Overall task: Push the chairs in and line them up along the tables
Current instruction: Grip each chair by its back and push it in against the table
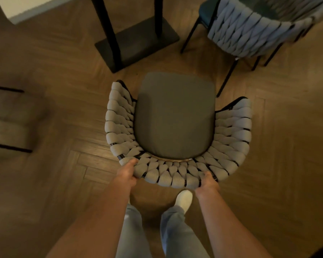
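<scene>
Hands on woven chair (175, 116) backrest: left hand (128, 173) grips rim, right hand (207, 180) grips rim. Table base (138, 41) just ahead; second chair (254, 32) nearby.

A single wide-angle head camera looks steeply down from above the person's own arms, close over the woven chair (175, 127) gripped by the left hand (128, 172) and right hand (208, 180). It faces forward past the grip toward the table base (136, 41); frame edges bend and blur. No second view overlaps it.
</scene>
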